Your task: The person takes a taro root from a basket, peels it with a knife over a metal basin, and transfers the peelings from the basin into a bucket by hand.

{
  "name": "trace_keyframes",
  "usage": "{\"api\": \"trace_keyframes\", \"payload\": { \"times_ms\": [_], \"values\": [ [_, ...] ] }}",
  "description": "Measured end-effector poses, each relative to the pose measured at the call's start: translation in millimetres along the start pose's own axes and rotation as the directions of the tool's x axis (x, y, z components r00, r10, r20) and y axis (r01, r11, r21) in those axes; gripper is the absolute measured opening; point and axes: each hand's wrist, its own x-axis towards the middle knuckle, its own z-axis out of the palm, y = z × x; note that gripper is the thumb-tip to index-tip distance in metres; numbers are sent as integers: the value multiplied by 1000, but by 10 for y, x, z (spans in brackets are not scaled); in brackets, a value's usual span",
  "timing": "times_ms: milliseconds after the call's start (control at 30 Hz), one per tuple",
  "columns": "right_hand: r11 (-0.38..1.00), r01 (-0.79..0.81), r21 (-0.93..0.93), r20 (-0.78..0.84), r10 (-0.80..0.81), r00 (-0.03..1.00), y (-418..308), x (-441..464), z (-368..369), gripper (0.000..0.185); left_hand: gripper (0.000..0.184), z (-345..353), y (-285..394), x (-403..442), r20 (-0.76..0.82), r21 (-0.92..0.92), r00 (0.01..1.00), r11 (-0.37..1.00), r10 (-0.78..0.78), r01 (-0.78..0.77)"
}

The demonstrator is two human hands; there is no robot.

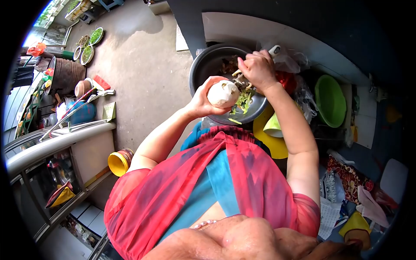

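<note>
My left hand [202, 100] is wrapped around a round, peeled white vegetable [223, 94] that looks like a turnip or kohlrabi, with a small brownish spot on its upper side. Up and to the right, my right hand [258, 69] is closed on a white-handled tool [274, 50]; the handle's end sticks out past the fingers, and I cannot make out its working end. Both hands are over a dark grey basin [197, 69]. Green and brownish peelings [245, 102] lie inside it, partly hidden by the right hand and the vegetable.
Right of the basin are clear plastic bags [288, 60], a green basin [330, 100] and a yellow round item [274, 145]. A yellow bucket [119, 163] stands at the left near a counter edge [82, 138]. Bowls of greens [87, 54] sit on the concrete floor farther off.
</note>
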Motion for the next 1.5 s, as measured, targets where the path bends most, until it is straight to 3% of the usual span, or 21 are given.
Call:
{"api": "trace_keyframes", "payload": {
  "times_ms": [67, 133, 233, 333, 400, 500, 567, 633, 667, 733, 867, 933, 967, 1067, 1333, 1400, 1433, 1500],
  "values": [
    [993, -120, -19, 73, 122, 990, 130, -132, 128, 37, 79, 12, 129, 40, -42, 34, 998, 999, 38, -37],
    [983, -145, 111, 5, 145, 989, -30, -51, -48, 36, 78, 26, 108, 27, -99, 58, 995, 998, 24, -18],
    [968, -99, 230, -19, 106, 994, -323, 58, -267, 37, 81, -32, 74, 42, -61, 36, 995, 996, -73, 76],
    [993, -10, 119, -77, 19, 997, -387, 43, -239, 38, 81, -7, 69, 30, -70, 43, 993, 994, -95, 98],
    [995, 0, -99, -73, -7, 997, -109, -20, -144, 36, 81, 20, 53, 14, -70, 34, 994, 996, -85, 87],
    [976, -173, -132, 71, 183, 980, 154, -265, 39, 39, 80, 26, 77, 2, -41, -31, 997, 998, -63, 61],
    [967, -237, -96, 100, 247, 964, 126, -328, 55, 40, 78, 33, 19, 5, -4, -450, 950, 849, -313, 277],
    [960, -266, -82, 43, 270, 962, 91, -349, 70, 41, 73, 13, 10, -9, 196, -735, 881, 530, -431, 423],
    [957, -288, -44, 14, 289, 957, 81, -332, 67, 42, 71, 22, 22, -13, 206, -757, 825, 449, -526, 475],
    [944, -327, 31, -43, 328, 944, 64, -286, 39, 44, 72, 23, -20, 23, 212, -757, 789, 414, -576, 506],
    [890, -416, 188, -55, 432, 900, 79, -234, -39, 48, 69, 64, 12, 140, 255, -791, 794, 353, -552, 500],
    [931, -330, 153, -116, 349, 930, 28, -198, -109, 47, 66, 18, -6, 171, 361, -816, 801, 253, -478, 519],
    [949, -285, 136, -150, 304, 941, -23, -171, -151, 46, 58, 4, -19, 188, 405, -848, 786, 131, -467, 514],
    [980, -182, 76, -189, 194, 963, -175, -87, -272, 44, 53, 190, 146, 288, 296, -905, 747, 76, -595, 419],
    [994, 109, 23, -181, -103, 978, -462, -98, -282, 40, 40, 220, -63, 253, 242, -882, 767, 194, -594, 429],
    [1000, 25, -1, -150, -25, 988, -270, -95, -258, 40, 46, 184, -117, 212, 257, -863, 753, 207, -605, 460],
    [985, 0, -173, -135, -24, 991, -94, -113, -211, 39, 46, 190, -53, 201, 261, -866, 734, 185, -627, 465],
    [985, -117, -127, -139, 99, 985, 55, -156, -178, 40, 50, 166, 1, 158, 273, -853, 735, 198, -620, 483]
  ]
}}
